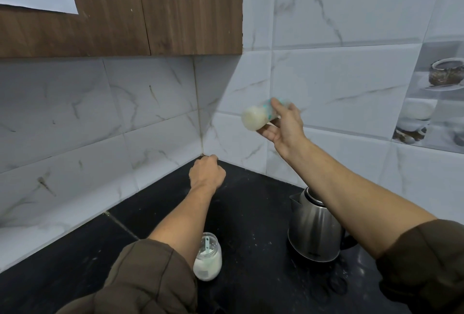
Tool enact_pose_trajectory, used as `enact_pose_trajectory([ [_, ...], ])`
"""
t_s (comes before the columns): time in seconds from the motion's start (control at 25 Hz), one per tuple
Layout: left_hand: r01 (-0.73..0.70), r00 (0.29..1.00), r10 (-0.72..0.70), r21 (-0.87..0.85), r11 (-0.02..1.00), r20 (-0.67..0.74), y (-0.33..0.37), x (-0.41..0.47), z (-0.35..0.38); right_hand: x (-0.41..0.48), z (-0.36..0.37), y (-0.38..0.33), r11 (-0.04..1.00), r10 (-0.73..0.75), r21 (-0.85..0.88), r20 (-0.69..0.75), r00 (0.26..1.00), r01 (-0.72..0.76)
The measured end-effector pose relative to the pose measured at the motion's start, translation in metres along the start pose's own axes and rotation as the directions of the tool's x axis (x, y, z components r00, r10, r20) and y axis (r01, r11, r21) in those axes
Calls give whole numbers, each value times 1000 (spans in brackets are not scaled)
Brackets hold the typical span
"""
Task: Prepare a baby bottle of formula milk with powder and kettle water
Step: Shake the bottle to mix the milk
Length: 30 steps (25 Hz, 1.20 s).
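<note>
The right hand (283, 125) had its grip curled round a blurred baby bottle (256, 119), its print unreadable. The left hand (207, 174) was pressed into a fist.

On the counter (251, 213), the jar (207, 261) is set lower centre, the kettle (313, 233) to its right, the bottle (256, 119) held above.

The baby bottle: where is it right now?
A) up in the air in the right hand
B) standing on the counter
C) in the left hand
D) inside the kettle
A: the right hand grips the baby bottle, tipped on its side, high above the black counter; the left hand has no bottle.
</note>
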<state>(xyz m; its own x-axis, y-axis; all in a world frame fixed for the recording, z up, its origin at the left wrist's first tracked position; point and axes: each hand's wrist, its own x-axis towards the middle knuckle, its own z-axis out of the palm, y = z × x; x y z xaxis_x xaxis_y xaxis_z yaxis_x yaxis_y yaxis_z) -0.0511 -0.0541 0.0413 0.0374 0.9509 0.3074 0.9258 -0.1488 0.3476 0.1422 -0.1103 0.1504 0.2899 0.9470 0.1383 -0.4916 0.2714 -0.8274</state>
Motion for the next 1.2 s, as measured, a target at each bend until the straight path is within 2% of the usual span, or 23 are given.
enact_pose_trajectory([
  [0.08,1,1000,-1,-2,1000,11,-2,0,2,-7,-1,3,974,21,-226,198,980,25],
  [0.12,2,1000,-2,-1,1000,14,-1,0,3,-10,-2,5,951,34,-302,290,956,58],
  [0.16,2,1000,-2,1,1000,13,0,0,2,-11,-3,5,946,29,-316,315,949,76],
  [0.2,0,1000,0,2,1000,13,1,0,1,-10,-3,4,961,-1,-267,264,964,74],
  [0.32,-6,1000,6,1,1000,6,1,1,3,1,0,-2,999,-39,25,-47,998,40],
  [0.36,-3,1000,3,-1,1000,6,2,1,3,1,0,-3,998,-34,54,-65,997,37],
  [0.44,-5,1000,5,-7,1000,15,3,2,4,-5,0,-1,998,-2,-69,71,997,7],
  [0.52,-12,1000,12,-8,1000,25,4,2,7,-14,0,5,966,38,-255,268,963,33],
  [0.56,-13,1000,13,-8,1000,26,4,1,8,-15,-2,6,957,38,-284,310,950,54],
  [0.6,-12,1000,12,-8,1000,26,4,1,8,-15,-2,6,963,16,-261,286,958,61],
  [0.64,-9,1000,10,-7,1000,25,2,1,9,-13,-2,5,980,-14,-192,203,979,53],
  [0.72,3,1000,-3,-7,1000,21,0,1,10,-2,-4,1,999,-32,32,-23,999,33],
  [0.76,9,1000,-9,-8,1000,19,-1,2,9,1,-5,0,993,-22,110,-73,997,30],
  [0.8,12,1000,-12,-9,1000,19,-2,3,9,2,-6,0,993,-1,114,-59,998,8],
  [0.88,11,1000,-11,-8,1000,25,-1,5,10,-3,-7,3,997,43,-71,105,993,-36],
  [0.96,4,1000,-3,-6,1000,29,2,5,10,-8,-8,7,962,66,-272,268,961,10],
  [1.0,-4,1000,4,-4,1000,26,3,5,10,-7,-8,7,959,46,-282,272,961,34],
  [1.04,-9,1000,9,-2,1000,24,5,4,10,-6,-7,5,972,8,-232,214,977,43],
  [1.12,-12,1000,12,-2,1000,14,6,5,8,0,-4,-4,999,-41,-24,4,999,42],
  [1.2,-9,1000,9,0,1000,7,5,5,7,4,-3,-7,996,-33,86,-62,998,38],
])
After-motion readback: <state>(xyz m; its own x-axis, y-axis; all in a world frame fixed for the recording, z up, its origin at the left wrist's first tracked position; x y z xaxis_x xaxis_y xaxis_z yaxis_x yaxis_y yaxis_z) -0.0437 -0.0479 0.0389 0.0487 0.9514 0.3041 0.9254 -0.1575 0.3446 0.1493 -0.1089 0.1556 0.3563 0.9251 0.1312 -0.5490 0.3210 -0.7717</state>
